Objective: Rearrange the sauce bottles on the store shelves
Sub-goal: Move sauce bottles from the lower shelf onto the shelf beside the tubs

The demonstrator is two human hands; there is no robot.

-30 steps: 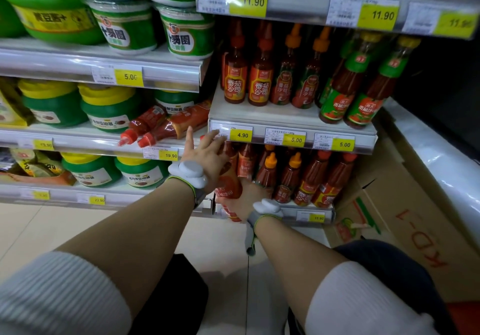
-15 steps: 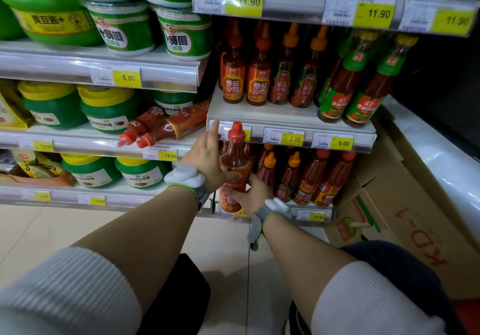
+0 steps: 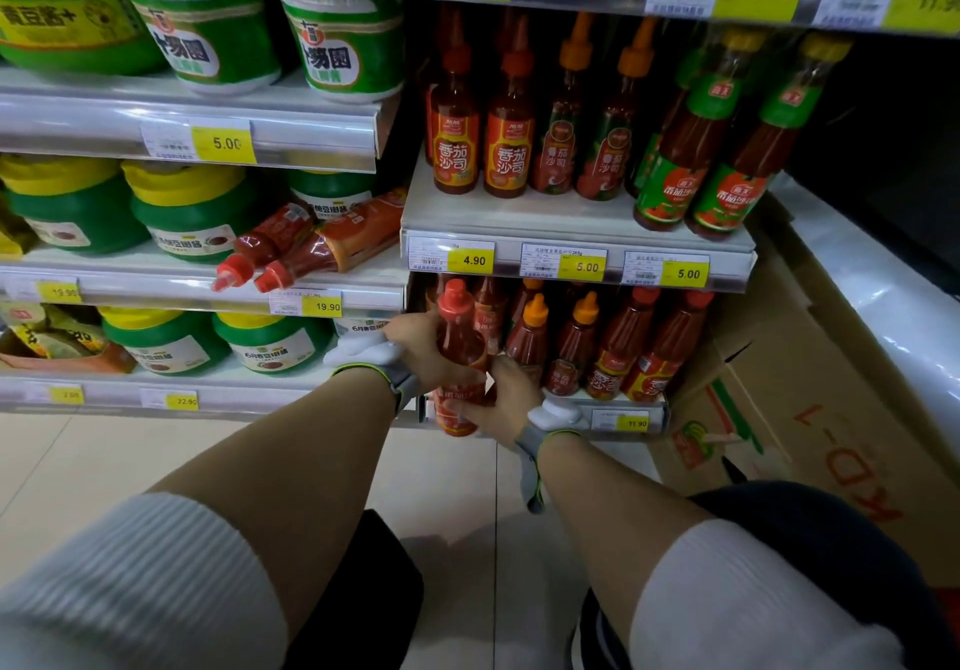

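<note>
Dim overhead light is washing the shelf rails [image 3: 260,121] with glare, shadow is darkening the right side, wide-angle distortion is bending the edges, and the sleeves [image 3: 130,581] are blurring.

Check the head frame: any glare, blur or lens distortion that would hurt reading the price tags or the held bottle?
Head view: wide-angle bend bows the shelf rails; glare streaks that plastic strip; the 11.90 tag at the right edge is smeared, while the 4.90 tag reads cleanly; the right recess is dark; the red-capped bottle held by the left hand and right hand is soft, its label unreadable.
</note>
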